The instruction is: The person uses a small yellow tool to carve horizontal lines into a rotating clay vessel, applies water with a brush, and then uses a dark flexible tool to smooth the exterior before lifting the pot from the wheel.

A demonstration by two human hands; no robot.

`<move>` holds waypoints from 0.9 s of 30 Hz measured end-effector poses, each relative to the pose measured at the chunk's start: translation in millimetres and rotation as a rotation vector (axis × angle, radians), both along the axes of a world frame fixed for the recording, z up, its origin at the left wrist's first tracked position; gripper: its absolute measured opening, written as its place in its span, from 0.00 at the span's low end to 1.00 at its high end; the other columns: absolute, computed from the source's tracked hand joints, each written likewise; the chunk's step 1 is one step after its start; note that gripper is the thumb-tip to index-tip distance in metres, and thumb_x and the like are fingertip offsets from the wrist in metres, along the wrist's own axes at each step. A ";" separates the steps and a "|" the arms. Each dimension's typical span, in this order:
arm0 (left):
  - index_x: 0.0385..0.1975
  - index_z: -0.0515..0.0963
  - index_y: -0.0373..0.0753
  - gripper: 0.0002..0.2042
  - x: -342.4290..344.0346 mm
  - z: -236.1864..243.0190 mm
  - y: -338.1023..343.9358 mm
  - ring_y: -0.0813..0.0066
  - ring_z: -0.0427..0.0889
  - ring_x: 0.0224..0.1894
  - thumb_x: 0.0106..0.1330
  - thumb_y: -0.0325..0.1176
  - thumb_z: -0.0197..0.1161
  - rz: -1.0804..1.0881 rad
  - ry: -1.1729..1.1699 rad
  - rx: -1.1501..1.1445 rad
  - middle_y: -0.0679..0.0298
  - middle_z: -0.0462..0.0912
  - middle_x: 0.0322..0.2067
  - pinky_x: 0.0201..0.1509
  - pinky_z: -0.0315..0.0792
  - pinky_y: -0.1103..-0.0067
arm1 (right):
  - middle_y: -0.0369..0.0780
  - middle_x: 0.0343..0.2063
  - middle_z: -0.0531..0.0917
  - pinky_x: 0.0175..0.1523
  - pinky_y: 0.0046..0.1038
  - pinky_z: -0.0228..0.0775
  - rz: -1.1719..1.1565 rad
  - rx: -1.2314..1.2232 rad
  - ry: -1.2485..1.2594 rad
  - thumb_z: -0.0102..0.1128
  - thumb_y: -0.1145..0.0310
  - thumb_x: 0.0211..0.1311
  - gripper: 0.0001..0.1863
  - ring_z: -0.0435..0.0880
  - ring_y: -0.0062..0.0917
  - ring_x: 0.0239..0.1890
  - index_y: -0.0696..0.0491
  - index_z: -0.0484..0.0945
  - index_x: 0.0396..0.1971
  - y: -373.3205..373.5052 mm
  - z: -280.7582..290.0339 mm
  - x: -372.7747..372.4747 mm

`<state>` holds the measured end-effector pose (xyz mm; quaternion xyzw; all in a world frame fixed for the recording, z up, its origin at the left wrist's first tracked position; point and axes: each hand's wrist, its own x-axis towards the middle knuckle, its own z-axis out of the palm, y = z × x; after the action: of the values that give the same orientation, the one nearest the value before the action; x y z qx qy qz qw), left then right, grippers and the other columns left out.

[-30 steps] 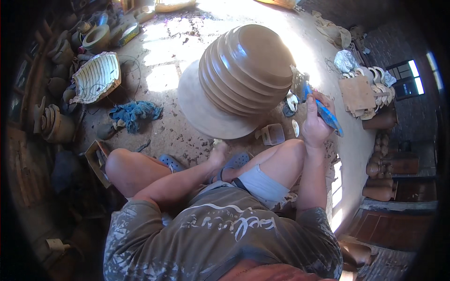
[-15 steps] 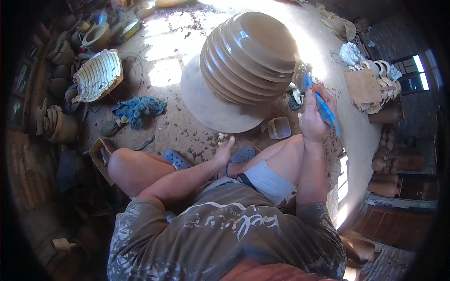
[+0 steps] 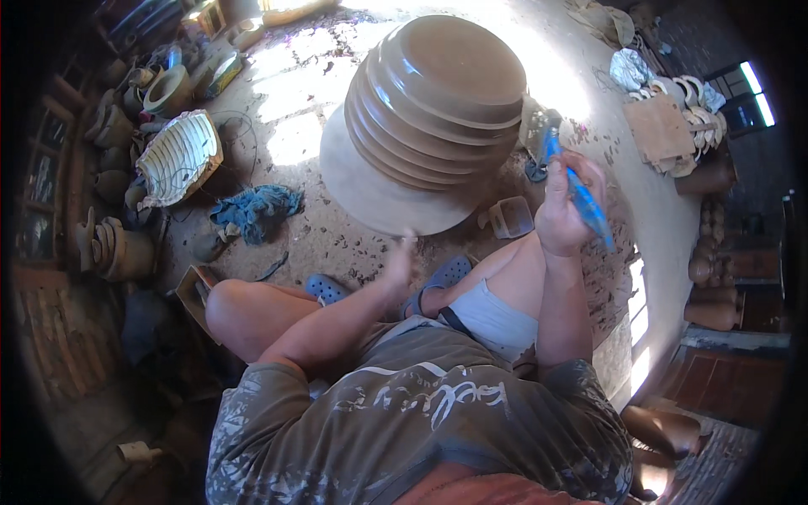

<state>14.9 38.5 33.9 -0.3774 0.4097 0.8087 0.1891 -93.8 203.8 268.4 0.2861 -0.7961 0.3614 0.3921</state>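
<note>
A large ribbed clay pot (image 3: pixel 433 101), brown and wet-looking, stands on a round turntable (image 3: pixel 358 181) in front of me. In my right hand (image 3: pixel 568 202) is a blue-handled brush (image 3: pixel 581 189), its bristle end pointing up beside the pot's right side. A gap seems to show between the bristles and the clay. My left hand (image 3: pixel 399 268) reaches to the turntable's near rim, fingers stretched out and somewhat blurred, holding nothing that I can see. Whether the fingertips touch the rim is hard to tell.
A clear plastic tub (image 3: pixel 510 219) sits right of the turntable. To the left lie a blue cloth (image 3: pixel 257 210) and a white ribbed mould piece (image 3: pixel 181 156). Clay vessels (image 3: pixel 126 248) stand at far left. A board (image 3: pixel 656 135) leans at right. Clay scraps litter the floor.
My left hand has moved up to the turntable's near rim. The whole view has shifted slightly. The brush remains in my right hand, close to the pot's right side.
</note>
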 end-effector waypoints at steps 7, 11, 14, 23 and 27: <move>0.72 0.56 0.36 0.38 -38.2 -67.4 -76.5 0.56 0.61 0.72 0.76 0.64 0.31 0.443 0.295 -0.216 0.48 0.65 0.68 0.73 0.58 0.63 | 0.45 0.43 0.82 0.53 0.31 0.75 0.096 -0.382 -0.259 0.64 0.74 0.66 0.07 0.83 0.34 0.45 0.61 0.82 0.41 11.1 -53.2 -10.9; 0.73 0.56 0.38 0.40 9.8 -12.7 4.6 0.57 0.58 0.74 0.74 0.67 0.33 -0.061 0.017 -0.121 0.53 0.64 0.70 0.73 0.57 0.63 | 0.45 0.40 0.84 0.52 0.30 0.75 0.033 -0.301 -0.198 0.66 0.77 0.62 0.06 0.83 0.34 0.45 0.60 0.83 0.38 11.5 -61.1 -8.2; 0.73 0.55 0.34 0.43 -4.3 -9.3 -19.2 0.57 0.61 0.72 0.72 0.69 0.35 0.130 0.139 -0.121 0.50 0.66 0.68 0.74 0.57 0.62 | 0.44 0.38 0.85 0.51 0.30 0.76 0.093 -0.321 -0.132 0.68 0.79 0.58 0.06 0.84 0.33 0.44 0.58 0.84 0.36 1.6 -61.6 -2.6; 0.74 0.53 0.44 0.40 -4.1 -29.0 -4.7 0.55 0.58 0.74 0.73 0.69 0.27 0.225 0.102 -0.147 0.55 0.61 0.71 0.71 0.59 0.57 | 0.42 0.38 0.83 0.47 0.29 0.77 0.124 -0.300 -0.148 0.72 0.80 0.55 0.09 0.84 0.31 0.42 0.57 0.85 0.36 -3.9 -61.8 15.0; 0.73 0.54 0.38 0.42 10.8 -21.5 11.8 0.53 0.64 0.69 0.73 0.69 0.30 -0.189 0.046 -0.055 0.52 0.64 0.69 0.71 0.59 0.56 | 0.41 0.37 0.82 0.46 0.29 0.77 0.071 -0.268 -0.147 0.72 0.79 0.54 0.09 0.83 0.30 0.42 0.57 0.84 0.36 1.8 -63.2 21.5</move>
<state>25.7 50.3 12.3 -0.3233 0.4698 0.7842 0.2446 -72.2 205.6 205.2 0.2323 -0.7567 0.4979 0.3544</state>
